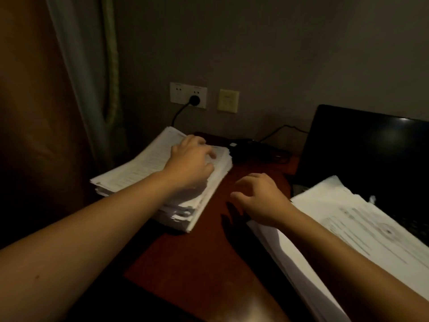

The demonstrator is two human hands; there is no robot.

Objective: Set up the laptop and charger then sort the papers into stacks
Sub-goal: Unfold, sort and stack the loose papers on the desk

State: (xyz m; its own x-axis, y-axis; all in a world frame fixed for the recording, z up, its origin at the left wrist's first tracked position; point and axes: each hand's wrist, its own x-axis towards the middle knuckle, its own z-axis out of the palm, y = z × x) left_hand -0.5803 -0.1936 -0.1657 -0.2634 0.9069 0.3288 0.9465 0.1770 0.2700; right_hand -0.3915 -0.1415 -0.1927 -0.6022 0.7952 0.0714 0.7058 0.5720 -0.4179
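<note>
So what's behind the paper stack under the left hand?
A black charger brick lies on the desk just behind the stack, and a cable drops from the wall plug. The cable's lower end is hidden by the papers.

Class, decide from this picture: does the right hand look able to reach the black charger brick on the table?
Probably yes. The right hand hovers empty above the table, and the charger brick lies just beyond it, with only bare wood between them.
</note>
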